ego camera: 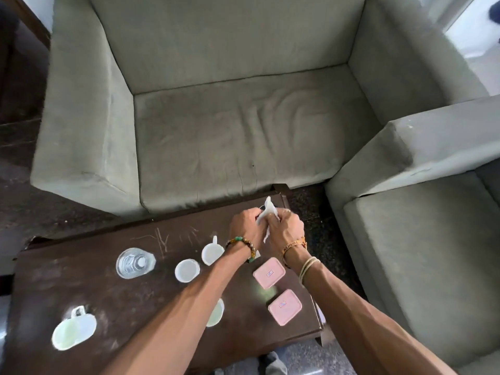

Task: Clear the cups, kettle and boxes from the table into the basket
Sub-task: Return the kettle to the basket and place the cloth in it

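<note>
Cups: 4 on the dark wooden table (81, 280). The handled white cup (212, 254) and the plain white cup (187, 270) sit side by side mid-table. The third cup (217, 312) is mostly hidden under the left forearm. The pale green mug (73, 330) is at the near left corner, well apart from the rest.

Kettle: 1, the clear glass kettle (135, 262), just left of the plain white cup.

Boxes: 2, pink, lids on. The far box (269, 272) and the near box (284, 307) sit close together by the table's right edge.

Hands: the left hand (244, 226) and right hand (286, 228) are together over the table's far right corner, both curled round 1 crumpled white paper (266, 216). There's a bead bracelet (240, 246) on the left wrist.

Sofas: 2, grey-green. The big sofa (243, 117) is beyond the table, the second sofa (419, 226) to the right.
</note>
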Tool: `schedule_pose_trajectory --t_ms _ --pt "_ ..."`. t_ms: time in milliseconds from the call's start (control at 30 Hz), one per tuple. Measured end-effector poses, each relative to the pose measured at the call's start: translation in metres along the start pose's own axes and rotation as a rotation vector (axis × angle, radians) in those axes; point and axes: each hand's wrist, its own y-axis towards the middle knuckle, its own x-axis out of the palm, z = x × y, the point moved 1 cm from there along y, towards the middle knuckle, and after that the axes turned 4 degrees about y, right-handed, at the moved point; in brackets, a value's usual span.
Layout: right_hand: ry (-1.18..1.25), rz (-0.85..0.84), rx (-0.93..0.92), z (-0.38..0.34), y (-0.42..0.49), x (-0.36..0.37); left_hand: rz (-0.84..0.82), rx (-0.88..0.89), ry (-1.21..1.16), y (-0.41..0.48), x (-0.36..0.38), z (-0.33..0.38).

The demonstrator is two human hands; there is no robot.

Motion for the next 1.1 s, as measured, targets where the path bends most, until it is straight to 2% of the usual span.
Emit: schedule_pose_trajectory --t_ms 333,533,733,967,1100 --pt "-0.047 0.037 0.034 0.052 0.081 0.029 -0.003 -0.063 -0.054 0.064 0.063 -0.019" --pt "-0.064 0.018 0.049 0.081 0.095 0.048 -0.011 -0.061 0.008 0.077 0.089 -0.035" --pt "-0.049 0.000 0.008 0.081 0.100 0.057 0.029 -0.009 0.059 0.085 0.098 -0.035" --pt "-0.311 0.084 0.050 0.083 0.106 0.049 0.039 0.046 0.145 0.082 0.098 -0.037" --pt "-0.327 0.113 0.019 0.092 0.108 0.050 0.060 0.025 0.243 0.085 0.099 -0.042"
